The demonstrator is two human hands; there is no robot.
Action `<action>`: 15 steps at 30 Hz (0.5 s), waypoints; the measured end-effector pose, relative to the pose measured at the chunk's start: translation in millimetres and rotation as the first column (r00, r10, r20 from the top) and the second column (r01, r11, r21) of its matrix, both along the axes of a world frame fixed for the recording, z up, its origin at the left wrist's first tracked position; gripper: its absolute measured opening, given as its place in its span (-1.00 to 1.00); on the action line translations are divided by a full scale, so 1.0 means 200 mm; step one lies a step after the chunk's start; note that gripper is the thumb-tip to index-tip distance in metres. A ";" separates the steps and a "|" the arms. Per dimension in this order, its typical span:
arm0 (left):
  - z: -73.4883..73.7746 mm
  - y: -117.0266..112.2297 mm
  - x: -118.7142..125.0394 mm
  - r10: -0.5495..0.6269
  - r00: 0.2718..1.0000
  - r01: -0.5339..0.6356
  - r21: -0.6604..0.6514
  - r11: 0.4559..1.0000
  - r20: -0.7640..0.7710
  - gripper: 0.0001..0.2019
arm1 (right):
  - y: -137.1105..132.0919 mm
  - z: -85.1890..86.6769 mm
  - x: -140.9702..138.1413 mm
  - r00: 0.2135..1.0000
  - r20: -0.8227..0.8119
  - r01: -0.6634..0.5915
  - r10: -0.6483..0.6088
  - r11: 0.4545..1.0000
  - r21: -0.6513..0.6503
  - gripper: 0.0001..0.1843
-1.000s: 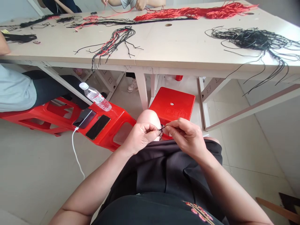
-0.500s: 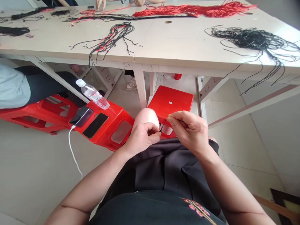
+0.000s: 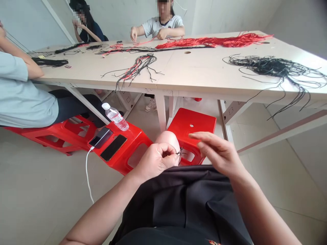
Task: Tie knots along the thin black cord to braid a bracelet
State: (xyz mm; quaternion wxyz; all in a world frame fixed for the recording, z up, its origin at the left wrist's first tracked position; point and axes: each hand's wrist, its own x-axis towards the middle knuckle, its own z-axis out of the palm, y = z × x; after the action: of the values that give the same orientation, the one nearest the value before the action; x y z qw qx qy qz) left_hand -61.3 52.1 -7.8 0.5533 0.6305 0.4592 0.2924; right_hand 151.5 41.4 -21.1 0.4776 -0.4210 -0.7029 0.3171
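Note:
My left hand (image 3: 157, 160) is curled shut over my knee, pinching a small knotted black cord (image 3: 179, 153) between thumb and finger. Just to the right, my right hand (image 3: 217, 151) hovers with its fingers stretched out and apart, holding nothing, close to the cord but off it. Both hands sit above my lap in black cloth (image 3: 184, 200). On the long pale table (image 3: 204, 75) ahead lie a tangle of black cords (image 3: 276, 68), a long bunch of red cords (image 3: 214, 41) and a mixed red and black bundle (image 3: 135, 66).
A red stool (image 3: 191, 122) stands under the table before my knee. At left, a tipped red stool (image 3: 122, 143) carries a water bottle (image 3: 116, 117) and two phones (image 3: 107, 143), one on a white cable. One person sits at left, two at the table's far side.
My right hand has let go of the cord and opened, its fingers now spread. The view has tilted up, showing the people across the table.

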 end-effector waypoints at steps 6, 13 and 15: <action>0.02 -0.03 0.02 -0.040 0.999 0.039 -0.015 0.999 -0.012 -0.85 | 0.02 0.02 -0.11 0.960 0.051 -0.272 0.275 0.960 -0.060 -0.73; 0.00 -0.01 0.02 -0.015 0.999 0.014 -0.030 0.999 -0.028 -0.86 | 0.01 0.01 -0.08 0.964 0.099 -0.238 0.246 0.967 -0.089 -0.79; -0.01 -0.01 0.03 -0.014 0.999 0.012 -0.042 0.999 -0.043 -0.86 | 0.01 0.01 -0.08 0.965 0.132 -0.219 0.227 0.973 -0.073 -0.79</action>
State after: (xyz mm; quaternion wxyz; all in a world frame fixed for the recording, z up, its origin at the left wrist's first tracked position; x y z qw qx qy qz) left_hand -55.8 50.1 -10.6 0.5582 0.6279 0.4731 0.2652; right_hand 134.6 43.8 -19.4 0.3760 -0.3739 -0.7681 0.3589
